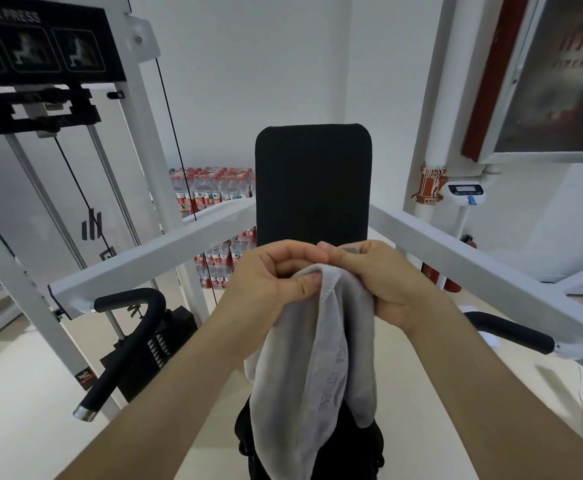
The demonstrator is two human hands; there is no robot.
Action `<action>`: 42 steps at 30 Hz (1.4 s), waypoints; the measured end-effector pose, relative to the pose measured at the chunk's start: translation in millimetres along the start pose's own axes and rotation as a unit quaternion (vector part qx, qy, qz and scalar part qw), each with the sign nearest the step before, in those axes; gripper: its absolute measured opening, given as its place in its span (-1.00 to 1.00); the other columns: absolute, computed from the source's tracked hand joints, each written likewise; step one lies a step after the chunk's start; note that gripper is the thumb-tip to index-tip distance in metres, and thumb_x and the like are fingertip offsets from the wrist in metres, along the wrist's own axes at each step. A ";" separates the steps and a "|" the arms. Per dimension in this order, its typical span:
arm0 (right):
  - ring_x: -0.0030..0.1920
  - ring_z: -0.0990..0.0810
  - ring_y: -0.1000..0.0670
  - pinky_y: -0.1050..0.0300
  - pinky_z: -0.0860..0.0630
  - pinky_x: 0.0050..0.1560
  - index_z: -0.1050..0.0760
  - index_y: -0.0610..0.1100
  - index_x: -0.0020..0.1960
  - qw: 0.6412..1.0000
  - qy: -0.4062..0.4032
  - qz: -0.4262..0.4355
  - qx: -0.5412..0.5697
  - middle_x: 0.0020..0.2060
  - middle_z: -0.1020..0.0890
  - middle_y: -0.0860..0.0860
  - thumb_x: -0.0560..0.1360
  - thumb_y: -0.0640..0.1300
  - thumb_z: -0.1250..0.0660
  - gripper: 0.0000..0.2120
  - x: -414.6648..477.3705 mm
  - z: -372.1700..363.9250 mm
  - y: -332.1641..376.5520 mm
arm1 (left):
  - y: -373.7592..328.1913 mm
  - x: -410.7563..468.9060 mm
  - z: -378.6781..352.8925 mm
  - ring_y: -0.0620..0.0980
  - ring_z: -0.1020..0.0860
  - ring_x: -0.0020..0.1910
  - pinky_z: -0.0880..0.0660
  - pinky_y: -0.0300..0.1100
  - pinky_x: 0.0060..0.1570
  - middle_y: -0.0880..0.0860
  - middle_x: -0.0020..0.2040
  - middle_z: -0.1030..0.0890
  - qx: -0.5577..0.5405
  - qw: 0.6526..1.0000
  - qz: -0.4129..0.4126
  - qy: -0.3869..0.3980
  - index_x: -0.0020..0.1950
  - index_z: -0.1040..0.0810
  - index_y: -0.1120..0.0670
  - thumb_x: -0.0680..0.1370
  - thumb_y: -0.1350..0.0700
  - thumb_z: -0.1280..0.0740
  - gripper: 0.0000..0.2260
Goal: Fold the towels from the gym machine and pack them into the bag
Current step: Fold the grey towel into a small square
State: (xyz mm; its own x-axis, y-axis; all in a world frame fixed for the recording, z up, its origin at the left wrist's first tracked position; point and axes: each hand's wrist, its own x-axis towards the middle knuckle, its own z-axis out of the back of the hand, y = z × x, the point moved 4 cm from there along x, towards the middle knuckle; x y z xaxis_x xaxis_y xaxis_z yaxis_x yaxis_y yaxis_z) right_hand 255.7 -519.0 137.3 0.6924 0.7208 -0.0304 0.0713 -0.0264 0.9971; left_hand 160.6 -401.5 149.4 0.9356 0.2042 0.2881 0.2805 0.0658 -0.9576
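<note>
step: fold, early | left hand (276, 278) + right hand (387, 282) each pinched towel (317, 358) top edge, knuckles touching | towel hung slack below grip, pad (312, 181) behind | next: probably match corners, halve | bag: couldn't tell

Centre front: towel (314, 358) pinched between left hand (272, 282) and right hand (387, 282), before the back pad (313, 181). Behind pad, leftward: bottled water packs (210, 188). Far left: weight stack (37, 105). Right: scale (465, 194).
</note>
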 end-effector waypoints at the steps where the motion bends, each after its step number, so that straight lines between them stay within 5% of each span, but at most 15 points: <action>1: -0.22 -0.67 -0.05 0.14 -0.64 -0.16 -0.66 -0.24 -0.09 0.999 0.025 0.002 0.024 -0.23 -0.68 -0.12 0.33 0.01 -0.40 -0.67 -1.2 -2.2 1.1 | -0.4 0.9 -0.4 0.06 -0.67 -0.03 -0.59 -0.12 -0.01 0.10 -0.09 -0.71 -0.002 1.000 -0.001 -0.008 -0.07 -0.67 0.07 0.37 0.22 -0.47 -0.83; 6: -0.12 -0.62 -0.07 0.10 -0.60 -0.04 -0.64 -0.23 0.05 0.993 0.039 -0.003 0.113 -0.16 -0.67 -0.11 0.41 -0.08 -0.35 -0.70 -3.7 -3.5 -0.9 | -4.1 3.0 3.7 0.04 -0.68 -0.03 -0.59 -0.05 0.02 0.06 -0.09 -0.72 0.026 0.997 -0.017 -0.066 -0.07 -0.66 0.04 0.40 0.30 -0.46 -0.80; 12: -0.30 -0.48 0.04 0.13 -0.42 -0.19 -0.59 -0.33 -0.05 0.999 -0.001 0.013 -0.032 -0.36 -0.54 -0.04 0.60 0.04 -0.19 -0.57 -8.9 -4.4 5.0 | -12.1 2.4 -5.6 -0.13 -0.68 -0.12 -0.56 -0.33 -0.13 -0.03 -0.16 -0.72 0.107 0.989 -0.062 -0.081 -0.06 -0.68 0.06 0.41 0.23 -0.48 -0.86; 21: -0.09 -0.61 -0.10 0.03 -0.56 0.07 -0.62 -0.26 -0.01 0.989 -0.024 0.037 -0.140 -0.12 -0.63 -0.25 0.58 0.11 -0.16 -0.54 -19.2 -5.6 17.6 | -19.8 4.2 -7.4 -0.33 -0.55 -0.33 -0.42 -0.50 -0.32 -0.17 -0.31 -0.65 0.229 0.961 -0.117 -0.106 -0.14 -0.68 -0.01 0.38 0.19 -0.53 -0.87; 27: -0.01 -0.68 -0.08 0.12 -0.62 0.06 -0.69 -0.12 -0.08 0.987 0.031 0.064 -0.143 -0.11 -0.71 -0.11 0.48 0.13 -0.22 -0.61 -25.9 -7.4 22.4 | -13.4 7.5 -2.1 -0.24 -0.61 -0.28 -0.51 -0.43 -0.28 -0.21 -0.28 -0.65 0.226 0.964 -0.072 -0.121 -0.23 -0.63 -0.14 0.35 0.07 -0.53 -0.87; 33: -0.11 -0.68 0.11 0.35 -0.57 -0.12 -0.71 -0.05 -0.11 0.980 0.025 0.092 -0.174 -0.21 -0.73 0.04 0.58 -0.11 -0.26 -0.76 -24.0 -3.7 24.6 | -4.3 10.6 -2.1 -0.08 -0.54 -0.37 -0.52 -0.24 -0.34 0.05 -0.33 -0.61 0.253 0.961 -0.063 -0.096 -0.26 -0.56 0.04 0.32 0.00 -0.56 -0.78; 36: -0.08 -0.67 0.06 0.24 -0.61 -0.04 -0.69 -0.07 -0.08 0.969 0.030 0.108 -0.221 -0.18 -0.71 0.02 0.60 -0.11 -0.24 -0.75 -24.1 -4.3 24.5 | -1.3 11.8 -1.3 0.07 -0.58 -0.33 -0.56 -0.09 -0.33 0.09 -0.32 -0.61 0.289 0.952 -0.064 -0.082 -0.26 -0.57 0.10 0.31 -0.12 -0.51 -0.69; 38: -0.23 -0.61 0.14 0.25 -0.57 -0.17 -0.64 -0.08 -0.10 0.957 -0.013 0.136 -0.255 -0.28 -0.64 0.09 0.61 -0.09 -0.22 -0.76 -22.3 0.6 28.5 | 4.8 11.3 1.8 0.01 -0.63 -0.28 -0.59 -0.08 -0.27 0.04 -0.28 -0.66 0.289 0.957 -0.014 -0.030 -0.22 -0.63 0.07 0.30 -0.13 -0.51 -0.71; 40: -0.42 -0.50 0.19 0.24 -0.52 -0.35 -0.56 -0.06 -0.15 0.937 -0.138 0.173 -0.270 -0.43 -0.50 0.18 0.63 -0.09 -0.20 -0.77 -13.8 22.5 35.4 | 19.8 5.5 8.4 -0.10 -0.67 -0.23 -0.63 -0.13 -0.17 -0.06 -0.22 -0.70 0.304 0.947 0.082 0.067 -0.17 -0.66 -0.01 0.28 -0.14 -0.52 -0.74; 42: -0.36 -0.58 0.10 0.12 -0.62 -0.33 -0.54 -0.11 -0.10 0.902 -0.264 0.194 -0.280 -0.38 -0.49 0.17 0.63 -0.11 -0.18 -0.78 -3.3 55.3 39.6 | 38.3 -1.1 26.0 -0.14 -0.64 -0.23 -0.62 -0.15 -0.12 -0.09 -0.20 -0.68 0.461 0.869 0.127 0.130 -0.14 -0.65 -0.05 0.31 -0.25 -0.48 -0.68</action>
State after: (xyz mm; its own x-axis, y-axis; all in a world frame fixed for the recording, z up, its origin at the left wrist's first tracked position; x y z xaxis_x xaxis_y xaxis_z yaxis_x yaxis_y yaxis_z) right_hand 295.9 -560.8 173.1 0.8430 0.2977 0.4481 -0.5225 0.2548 0.8137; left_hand 164.7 -373.8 112.5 0.9926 0.1064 -0.0577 -0.1206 0.8291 -0.5459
